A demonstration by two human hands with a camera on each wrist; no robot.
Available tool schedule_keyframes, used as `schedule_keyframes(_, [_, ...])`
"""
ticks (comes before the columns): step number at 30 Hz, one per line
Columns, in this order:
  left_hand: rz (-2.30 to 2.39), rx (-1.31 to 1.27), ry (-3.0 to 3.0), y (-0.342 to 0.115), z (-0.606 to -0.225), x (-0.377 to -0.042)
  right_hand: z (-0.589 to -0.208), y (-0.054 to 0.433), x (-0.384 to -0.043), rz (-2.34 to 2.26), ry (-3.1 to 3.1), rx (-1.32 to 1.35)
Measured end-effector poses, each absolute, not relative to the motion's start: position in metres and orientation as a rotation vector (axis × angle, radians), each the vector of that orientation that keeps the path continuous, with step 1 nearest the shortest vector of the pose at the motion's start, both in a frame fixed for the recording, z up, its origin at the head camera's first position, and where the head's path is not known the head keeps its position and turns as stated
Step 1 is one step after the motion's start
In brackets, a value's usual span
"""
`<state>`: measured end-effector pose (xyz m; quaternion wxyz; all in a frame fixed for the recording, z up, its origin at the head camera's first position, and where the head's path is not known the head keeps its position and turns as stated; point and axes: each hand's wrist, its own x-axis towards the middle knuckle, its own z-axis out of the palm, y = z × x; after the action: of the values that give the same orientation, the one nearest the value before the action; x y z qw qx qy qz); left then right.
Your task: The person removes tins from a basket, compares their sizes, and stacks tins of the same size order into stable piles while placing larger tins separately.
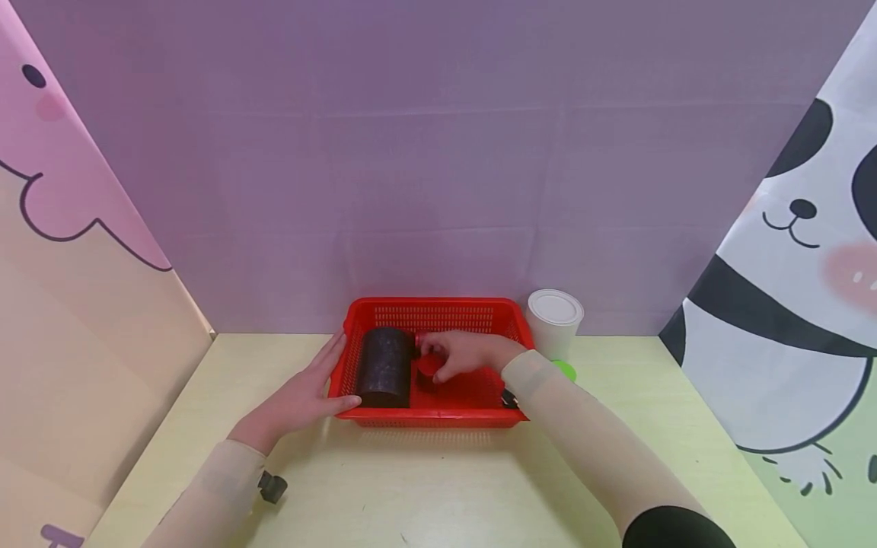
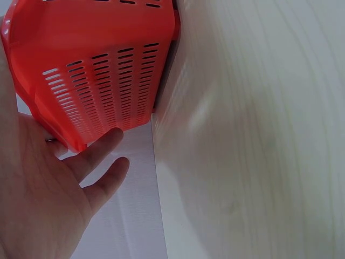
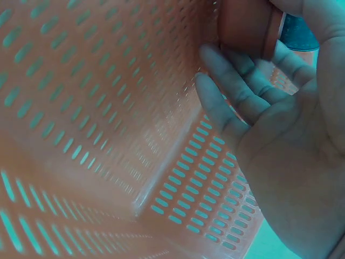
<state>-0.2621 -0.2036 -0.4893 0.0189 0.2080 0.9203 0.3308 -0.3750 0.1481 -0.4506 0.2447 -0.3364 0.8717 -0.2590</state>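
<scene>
A red perforated plastic basket stands on the table. Inside it on the left lies a large black cylinder. My left hand rests at the basket's near left corner, thumb on the front rim and straight fingers along the left side. From the left wrist view, two fingertips touch the basket's outer wall. My right hand reaches into the basket and pinches a small red cylinder with a round top, just right of the black one. Its lower part is in shadow in the head view.
A white lidded canister stands behind the basket's right side, with a bright green round thing beside it, partly hidden by my right forearm. Purple cloth closes off the back, and printed panels flank the table.
</scene>
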Motion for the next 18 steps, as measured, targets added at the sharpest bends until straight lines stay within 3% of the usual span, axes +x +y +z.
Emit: schedule_keyframes(18, [1.027,0.64,2.852,-0.2001,-0.4845,-0.2575,-0.447,0.1528,-0.3777,-0.904,2.425,-0.936])
